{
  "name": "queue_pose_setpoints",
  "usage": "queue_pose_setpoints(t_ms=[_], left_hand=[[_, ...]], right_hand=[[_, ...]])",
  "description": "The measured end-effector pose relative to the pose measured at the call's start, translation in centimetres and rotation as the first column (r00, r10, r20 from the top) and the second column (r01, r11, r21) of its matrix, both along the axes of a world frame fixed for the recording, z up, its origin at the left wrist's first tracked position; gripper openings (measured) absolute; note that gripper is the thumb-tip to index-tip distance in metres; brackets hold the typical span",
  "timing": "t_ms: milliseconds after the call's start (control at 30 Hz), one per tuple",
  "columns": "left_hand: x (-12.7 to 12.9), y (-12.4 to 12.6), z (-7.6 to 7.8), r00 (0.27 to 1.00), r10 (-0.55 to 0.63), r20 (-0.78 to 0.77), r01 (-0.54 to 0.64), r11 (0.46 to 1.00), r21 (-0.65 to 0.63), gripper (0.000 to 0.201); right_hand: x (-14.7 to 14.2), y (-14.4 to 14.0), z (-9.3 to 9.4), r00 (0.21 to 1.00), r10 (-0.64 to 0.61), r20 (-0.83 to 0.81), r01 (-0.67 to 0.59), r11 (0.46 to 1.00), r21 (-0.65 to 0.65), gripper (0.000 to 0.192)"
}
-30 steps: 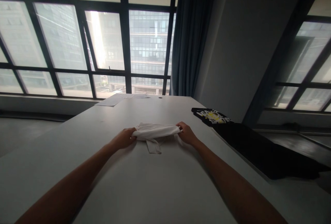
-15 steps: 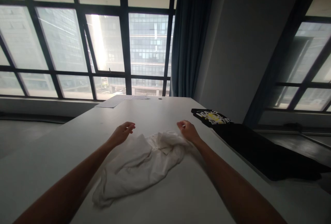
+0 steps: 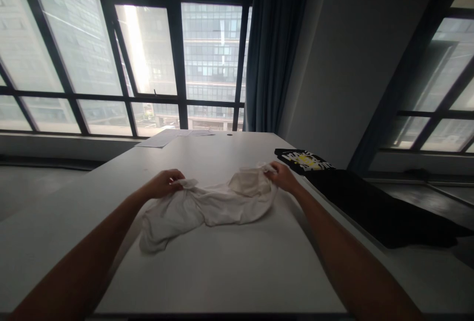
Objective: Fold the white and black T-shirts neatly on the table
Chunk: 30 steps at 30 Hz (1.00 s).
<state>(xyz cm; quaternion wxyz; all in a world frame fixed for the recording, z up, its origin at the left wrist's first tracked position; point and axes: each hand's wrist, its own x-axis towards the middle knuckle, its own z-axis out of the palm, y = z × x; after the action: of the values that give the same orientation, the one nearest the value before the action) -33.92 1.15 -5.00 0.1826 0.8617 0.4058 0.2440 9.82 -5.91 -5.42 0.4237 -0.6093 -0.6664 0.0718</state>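
A crumpled white garment (image 3: 207,205) lies on the white table (image 3: 229,261) in front of me. My left hand (image 3: 163,183) grips the garment's left upper edge. My right hand (image 3: 283,176) pinches its right upper edge, where the cloth bunches up. The fabric stretches loosely between both hands, and a lower part trails toward me on the left.
A black garment with a yellow and white print (image 3: 305,160) lies at the table's right side, and dark cloth (image 3: 374,210) extends from it toward me. Sheets of paper (image 3: 163,139) rest at the far edge by the windows. A dark curtain (image 3: 272,49) hangs behind.
The tightly held white bundle was let go and fell open on the table. Both hands have since taken hold of its upper edges again, spread wider apart.
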Motion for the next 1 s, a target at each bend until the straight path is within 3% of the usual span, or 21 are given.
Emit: queue_pose_setpoints(t_ms=[67, 133, 200, 267, 333, 367, 467, 533, 600, 633, 667, 733, 800, 833, 867, 900, 967, 1000], left_hand=[[-2.5, 1.1, 0.7, 0.975, 0.174, 0.136, -0.184, 0.98, 0.069, 0.038], [-4.6, 2.0, 0.9, 0.899, 0.359, 0.252, -0.39, 0.917, 0.086, 0.037], [-6.0, 2.7, 0.7, 0.826, 0.477, 0.299, -0.518, 0.853, 0.071, 0.036], [-6.5, 3.0, 0.3, 0.793, 0.513, 0.329, -0.565, 0.821, 0.083, 0.034], [-6.0, 2.9, 0.2, 0.807, 0.468, 0.361, -0.539, 0.833, 0.126, 0.033], [-5.5, 2.7, 0.2, 0.823, 0.432, 0.369, -0.507, 0.851, 0.137, 0.034], [-3.2, 1.4, 0.6, 0.891, 0.329, 0.314, -0.373, 0.924, 0.089, 0.04], [-1.7, 0.0, 1.3, 0.936, 0.226, 0.268, -0.24, 0.971, 0.022, 0.042], [-0.7, -1.6, 2.2, 0.969, 0.06, 0.24, -0.034, 0.993, -0.111, 0.043], [-0.5, -2.4, 2.7, 0.973, -0.048, 0.226, 0.099, 0.971, -0.219, 0.043], [-0.4, -3.1, 3.2, 0.964, -0.164, 0.211, 0.23, 0.911, -0.343, 0.045], [-0.8, -4.0, 4.0, 0.905, -0.382, 0.189, 0.417, 0.706, -0.572, 0.054], [-1.4, -4.1, 4.3, 0.842, -0.498, 0.21, 0.489, 0.537, -0.687, 0.066], [-1.6, -3.9, 4.3, 0.838, -0.496, 0.229, 0.497, 0.518, -0.696, 0.071], [-1.7, -3.6, 4.1, 0.854, -0.46, 0.242, 0.488, 0.55, -0.677, 0.073], [-1.6, -3.2, 3.7, 0.887, -0.398, 0.233, 0.448, 0.627, -0.637, 0.072], [-1.2, -2.2, 2.5, 0.967, -0.229, 0.114, 0.256, 0.835, -0.488, 0.067], [-0.9, -1.7, 1.8, 0.989, -0.146, 0.018, 0.141, 0.913, -0.383, 0.066]], right_hand=[[3.7, 0.0, -0.2, 0.972, -0.191, -0.134, 0.191, 0.981, -0.009, 0.022], [6.8, -0.2, -0.9, 0.919, -0.346, -0.191, 0.335, 0.938, -0.084, 0.037], [8.8, -0.4, -1.7, 0.912, -0.405, -0.069, 0.378, 0.892, -0.247, 0.047], [9.7, -0.5, -2.3, 0.921, -0.362, 0.142, 0.388, 0.828, -0.406, 0.053], [9.5, -0.4, -2.5, 0.9, -0.293, 0.323, 0.418, 0.79, -0.449, 0.059], [9.1, -0.3, -2.5, 0.883, -0.269, 0.385, 0.426, 0.803, -0.417, 0.063], [7.0, -0.2, -2.3, 0.888, -0.156, 0.433, 0.303, 0.906, -0.296, 0.067], [5.6, -0.1, -2.2, 0.908, -0.049, 0.416, 0.19, 0.933, -0.305, 0.061], [4.8, 0.0, -2.0, 0.903, -0.005, 0.43, 0.169, 0.924, -0.343, 0.047], [4.7, 0.0, -1.9, 0.892, -0.015, 0.451, 0.191, 0.918, -0.347, 0.04], [4.8, 0.0, -1.7, 0.882, -0.033, 0.471, 0.215, 0.916, -0.339, 0.036], [5.3, -0.1, -1.3, 0.868, -0.08, 0.49, 0.259, 0.915, -0.31, 0.032], [5.8, -0.2, -0.9, 0.865, -0.105, 0.491, 0.282, 0.91, -0.303, 0.03], [5.9, -0.3, -0.8, 0.869, -0.093, 0.487, 0.274, 0.909, -0.314, 0.03], [5.9, -0.5, -0.8, 0.876, -0.067, 0.478, 0.252, 0.908, -0.334, 0.031], [5.7, -0.6, -0.7, 0.884, -0.028, 0.466, 0.219, 0.907, -0.361, 0.032], [5.3, -0.8, -0.8, 0.897, 0.061, 0.437, 0.147, 0.893, -0.426, 0.033], [5.1, -0.9, -0.8, 0.899, 0.093, 0.428, 0.126, 0.881, -0.456, 0.032]])
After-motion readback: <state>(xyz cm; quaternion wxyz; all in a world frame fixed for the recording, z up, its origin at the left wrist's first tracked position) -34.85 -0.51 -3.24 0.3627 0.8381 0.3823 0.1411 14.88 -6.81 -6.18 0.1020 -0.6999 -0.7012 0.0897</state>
